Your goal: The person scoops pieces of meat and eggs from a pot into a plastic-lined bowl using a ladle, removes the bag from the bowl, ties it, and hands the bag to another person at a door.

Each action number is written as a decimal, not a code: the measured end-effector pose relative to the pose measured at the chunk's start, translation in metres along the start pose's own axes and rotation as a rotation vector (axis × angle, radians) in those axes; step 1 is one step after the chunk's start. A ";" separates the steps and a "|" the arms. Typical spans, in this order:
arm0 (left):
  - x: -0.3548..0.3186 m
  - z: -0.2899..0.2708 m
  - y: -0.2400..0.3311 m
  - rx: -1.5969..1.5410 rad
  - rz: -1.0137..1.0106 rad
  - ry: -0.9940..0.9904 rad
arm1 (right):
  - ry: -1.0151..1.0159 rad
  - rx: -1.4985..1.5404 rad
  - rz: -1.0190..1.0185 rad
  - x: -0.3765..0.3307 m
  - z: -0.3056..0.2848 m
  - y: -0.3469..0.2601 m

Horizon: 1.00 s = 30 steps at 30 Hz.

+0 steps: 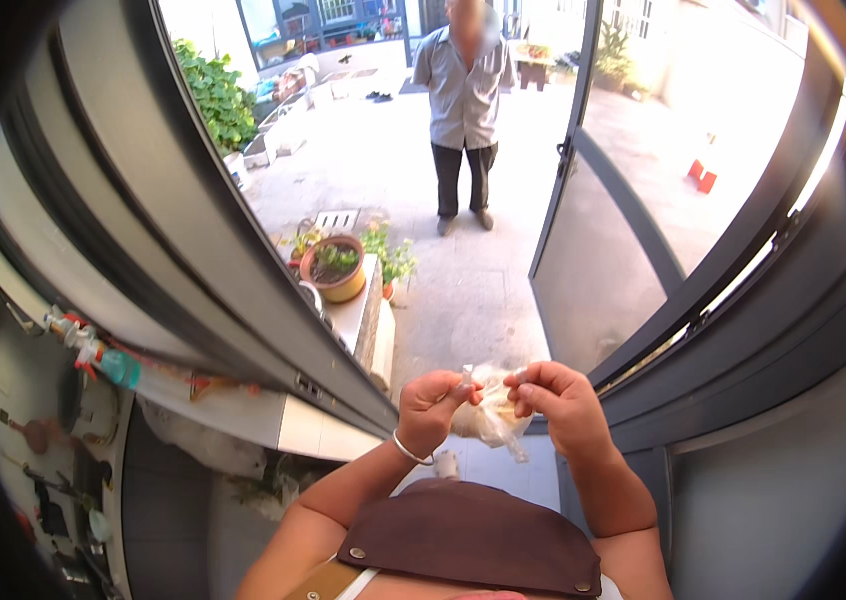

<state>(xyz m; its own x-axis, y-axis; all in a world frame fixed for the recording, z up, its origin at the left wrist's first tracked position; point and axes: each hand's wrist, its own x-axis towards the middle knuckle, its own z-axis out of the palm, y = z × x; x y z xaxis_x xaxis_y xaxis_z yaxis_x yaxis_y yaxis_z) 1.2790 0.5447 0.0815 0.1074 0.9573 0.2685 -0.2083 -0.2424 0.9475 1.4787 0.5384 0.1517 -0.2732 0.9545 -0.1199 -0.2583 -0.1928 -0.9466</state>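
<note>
A clear plastic bag point(493, 415) with something pale yellowish inside hangs in front of me, between my two hands. My left hand point(430, 408), with a light bangle at its wrist, pinches one side of the bag's top. On the other side, my right hand point(556, 400) closes thumb and fingers on the bag's upper edge. Both forearms are raised and bent inward. What lies inside the bag cannot be made out.
I am at a doorway; a glazed door point(613, 230) stands open on the right. Outside, a person point(463, 90) in a grey shirt stands facing me. A potted plant point(335, 270) rests on a ledge at left. Kitchen utensils point(43, 480) hang at far left.
</note>
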 end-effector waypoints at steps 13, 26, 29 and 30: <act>0.080 -0.021 0.009 0.488 0.041 -0.082 | -0.189 -0.951 -0.584 0.101 0.022 -0.020; 0.010 -0.036 0.047 0.424 -0.299 0.332 | -0.694 -0.543 -0.684 0.140 0.052 0.005; -0.005 -0.045 0.079 0.464 -0.346 0.403 | -0.795 -0.504 -0.558 0.139 0.068 0.012; -0.011 -0.049 0.092 0.490 -0.363 0.438 | -0.811 -0.506 -0.564 0.137 0.078 0.013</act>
<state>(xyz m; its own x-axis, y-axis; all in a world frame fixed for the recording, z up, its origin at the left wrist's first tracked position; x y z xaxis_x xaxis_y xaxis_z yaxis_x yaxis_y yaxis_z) 1.2114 0.5196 0.1576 -0.3310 0.9409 -0.0724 0.2337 0.1560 0.9597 1.3652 0.6492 0.1468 -0.8085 0.4088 0.4233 -0.1792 0.5140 -0.8388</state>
